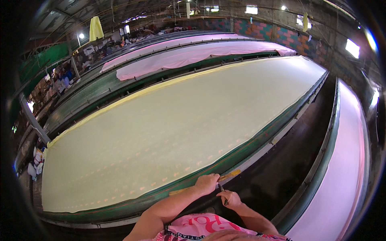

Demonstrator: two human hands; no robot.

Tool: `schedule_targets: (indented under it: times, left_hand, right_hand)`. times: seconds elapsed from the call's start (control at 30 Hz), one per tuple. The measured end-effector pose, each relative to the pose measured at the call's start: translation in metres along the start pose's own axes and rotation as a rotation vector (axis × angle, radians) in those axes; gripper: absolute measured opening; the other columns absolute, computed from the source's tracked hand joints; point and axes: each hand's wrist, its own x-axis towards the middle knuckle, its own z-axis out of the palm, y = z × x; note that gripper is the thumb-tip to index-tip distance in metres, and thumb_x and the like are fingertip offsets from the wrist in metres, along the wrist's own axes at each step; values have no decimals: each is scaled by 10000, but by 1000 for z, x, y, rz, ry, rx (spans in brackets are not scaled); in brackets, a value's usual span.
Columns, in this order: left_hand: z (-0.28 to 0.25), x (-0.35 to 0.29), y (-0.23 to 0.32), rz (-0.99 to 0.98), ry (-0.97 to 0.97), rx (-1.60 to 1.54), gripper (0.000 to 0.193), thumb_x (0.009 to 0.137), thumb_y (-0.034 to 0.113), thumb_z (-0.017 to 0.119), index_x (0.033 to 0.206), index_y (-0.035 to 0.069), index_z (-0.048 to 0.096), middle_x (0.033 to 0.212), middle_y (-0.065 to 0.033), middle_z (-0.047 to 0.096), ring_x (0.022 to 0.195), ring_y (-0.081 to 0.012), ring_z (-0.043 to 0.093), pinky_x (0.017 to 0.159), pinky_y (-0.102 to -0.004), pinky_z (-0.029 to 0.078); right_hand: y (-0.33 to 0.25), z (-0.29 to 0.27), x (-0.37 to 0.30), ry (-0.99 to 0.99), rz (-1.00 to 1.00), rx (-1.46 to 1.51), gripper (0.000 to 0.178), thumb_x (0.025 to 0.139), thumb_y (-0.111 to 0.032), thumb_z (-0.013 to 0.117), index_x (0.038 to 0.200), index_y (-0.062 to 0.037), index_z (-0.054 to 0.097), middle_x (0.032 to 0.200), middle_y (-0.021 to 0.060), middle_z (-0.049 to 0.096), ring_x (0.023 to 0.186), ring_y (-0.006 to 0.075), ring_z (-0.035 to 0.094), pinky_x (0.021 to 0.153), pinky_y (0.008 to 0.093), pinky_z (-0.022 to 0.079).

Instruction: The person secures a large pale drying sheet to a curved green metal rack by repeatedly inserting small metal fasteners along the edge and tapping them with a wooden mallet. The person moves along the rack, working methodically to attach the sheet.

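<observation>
My left hand (206,184) is closed at the near edge of a long table, by its pale metal rail (257,160); what its fingers hold, if anything, is hidden. Just to the right and nearer to me, my right hand (230,199) is closed around a slim dark tool (220,187). The upper end of this tool reaches the rail beside my left fingers; its exact kind cannot be made out. Pale yellow fabric (173,120) lies spread over the table, with rows of faint orange marks along its near side. A yellow patch (231,175) sits on the rail by my hands.
A green strip of tabletop (237,150) shows along the fabric's near side. To the right, across a dark aisle (289,144), stands another long table with pink fabric (341,160). Farther tables carry more pink fabric (169,62). A yellow cloth (96,29) hangs at the upper left.
</observation>
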Motion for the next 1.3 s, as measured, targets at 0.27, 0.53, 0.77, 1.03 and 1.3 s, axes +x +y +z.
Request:
schedule_targets:
  times: [0.27, 0.53, 0.77, 1.03, 1.3]
  left_hand:
    - [-17, -6, 9, 17, 150, -93, 358, 1030, 326, 754, 1236, 40, 696, 1143, -197, 758, 1027, -442, 765, 860, -561, 625]
    - [-64, -35, 48, 30, 75, -133, 431, 1030, 366, 760, 1282, 19, 719, 1202, -212, 763, 1090, -420, 762, 873, -529, 631]
    - [-49, -53, 43, -118, 170, -148, 547, 1091, 467, 668, 1445, 51, 641, 1178, -234, 739, 1056, -455, 757, 852, -548, 634]
    - [6, -107, -10, -194, 363, 95, 499, 995, 462, 773, 1384, 151, 740, 1015, -170, 703, 913, -404, 743, 786, -530, 626]
    - [15, -156, -43, -270, 301, 70, 472, 935, 481, 826, 1255, 135, 797, 966, -158, 686, 906, -393, 727, 760, -522, 597]
  right_hand:
    - [-14, -32, 2, 287, -25, -36, 359, 879, -104, 840, 1236, -104, 796, 968, 156, 735, 844, 389, 771, 695, 475, 619]
    - [-49, -56, 50, 336, 80, 291, 379, 867, -46, 864, 1224, 12, 750, 1032, 200, 752, 936, 426, 729, 844, 436, 612]
    - [-30, -12, 36, 433, 257, 430, 435, 905, 60, 828, 1327, 9, 731, 953, 87, 679, 739, 190, 670, 692, 311, 558]
    - [-31, -12, 36, 470, 558, 716, 417, 1053, 75, 693, 1456, -18, 640, 990, 42, 625, 734, 131, 723, 635, 259, 567]
    - [-34, -17, 48, 331, 358, 318, 331, 987, -60, 819, 1307, -103, 744, 1083, 184, 756, 958, 373, 774, 797, 449, 601]
